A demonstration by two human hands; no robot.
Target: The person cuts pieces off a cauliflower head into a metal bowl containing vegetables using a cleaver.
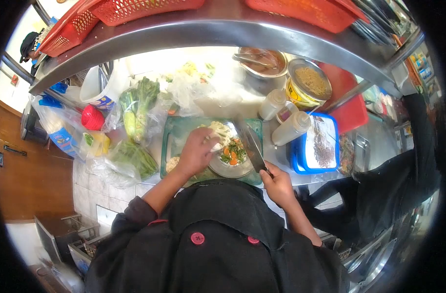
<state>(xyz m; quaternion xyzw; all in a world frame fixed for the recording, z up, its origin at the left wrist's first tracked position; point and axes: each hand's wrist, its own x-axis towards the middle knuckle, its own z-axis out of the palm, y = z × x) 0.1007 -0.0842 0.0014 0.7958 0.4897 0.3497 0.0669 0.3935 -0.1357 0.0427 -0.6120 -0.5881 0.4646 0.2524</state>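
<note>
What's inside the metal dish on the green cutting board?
Orange pieces and chopped greens show in the metal dish. The left hand and cauliflower cover its upper left; anything beneath is hidden.

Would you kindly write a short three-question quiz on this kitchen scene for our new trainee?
1. Multiple choice: what does the right hand hold?
A) a bottle
B) a knife
C) a spoon

2. True or false: the dish holds only green pieces.

3. Fill in the blank: the left hand holds the ____.

Key:
1. B, the knife.
2. False; orange pieces lie among the green pieces.
3. Cauliflower.
</note>
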